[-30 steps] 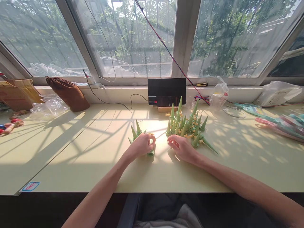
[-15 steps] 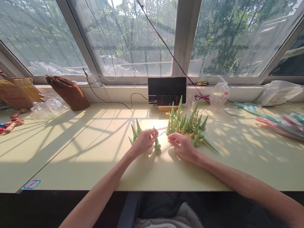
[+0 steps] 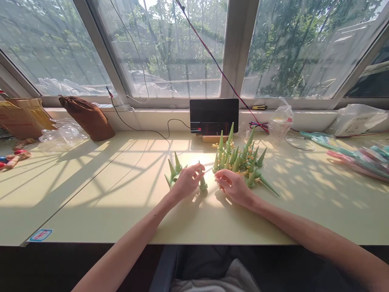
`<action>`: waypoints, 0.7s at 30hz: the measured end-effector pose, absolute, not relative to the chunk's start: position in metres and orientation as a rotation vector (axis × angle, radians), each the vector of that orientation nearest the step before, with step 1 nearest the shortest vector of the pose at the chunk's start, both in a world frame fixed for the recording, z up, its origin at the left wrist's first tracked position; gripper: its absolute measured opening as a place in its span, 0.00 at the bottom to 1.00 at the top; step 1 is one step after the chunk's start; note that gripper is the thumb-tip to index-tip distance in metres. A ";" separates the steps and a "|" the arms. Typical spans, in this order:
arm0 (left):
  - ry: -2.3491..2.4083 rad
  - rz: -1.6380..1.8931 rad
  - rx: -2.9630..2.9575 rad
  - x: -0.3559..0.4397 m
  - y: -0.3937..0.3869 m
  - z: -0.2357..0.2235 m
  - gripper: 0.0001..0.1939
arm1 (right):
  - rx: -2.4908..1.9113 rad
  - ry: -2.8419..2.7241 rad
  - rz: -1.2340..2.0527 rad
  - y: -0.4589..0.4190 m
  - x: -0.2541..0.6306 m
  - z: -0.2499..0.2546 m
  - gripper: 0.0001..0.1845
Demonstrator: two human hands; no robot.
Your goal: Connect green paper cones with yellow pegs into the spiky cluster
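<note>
My left hand (image 3: pixel 189 180) pinches the tip of a green cone-shaped piece (image 3: pixel 203 185), which hangs point up with its wider collar at the bottom. Just left of that hand stand several similar green cones (image 3: pixel 178 163), partly hidden behind it. My right hand (image 3: pixel 231 185) is closed, thumb and fingertips together, a short way to the right of the held cone. Whatever may be between those fingertips is too small to make out. Behind the right hand is a cluster of green cones (image 3: pixel 244 152) with small yellow parts (image 3: pixel 215 145) among them.
A dark tablet or screen (image 3: pixel 214 115) leans on a wooden stand (image 3: pixel 212 139) at the back of the pale table (image 3: pixel 121 219). A brown drawstring bag (image 3: pixel 88 119) and crumpled clear plastic (image 3: pixel 62 136) lie left. Plastic bags (image 3: pixel 361 156) lie right. Wires cross the window side.
My left hand has shifted slightly to the right with the green cone, closer to my right hand. My right hand has stayed almost still.
</note>
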State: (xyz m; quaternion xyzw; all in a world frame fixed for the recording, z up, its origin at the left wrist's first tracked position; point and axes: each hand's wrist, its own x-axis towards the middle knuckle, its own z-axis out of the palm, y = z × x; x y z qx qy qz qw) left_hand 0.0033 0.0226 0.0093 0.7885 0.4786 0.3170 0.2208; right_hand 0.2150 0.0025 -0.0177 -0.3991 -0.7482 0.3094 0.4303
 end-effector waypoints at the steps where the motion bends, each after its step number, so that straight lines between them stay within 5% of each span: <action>1: 1.313 0.890 2.163 0.004 0.022 0.008 0.09 | -0.998 -1.864 0.775 0.002 0.215 -0.017 0.07; 8: 1.249 1.012 2.071 0.010 0.020 0.004 0.27 | -1.018 -1.855 0.769 0.003 0.216 -0.018 0.07; 15: 1.247 1.092 2.130 0.013 0.023 0.001 0.06 | -1.045 -1.859 0.757 0.004 0.217 -0.019 0.08; 21: 1.294 0.968 2.186 0.012 0.023 0.001 0.11 | -1.003 -1.823 0.815 0.003 0.216 -0.018 0.08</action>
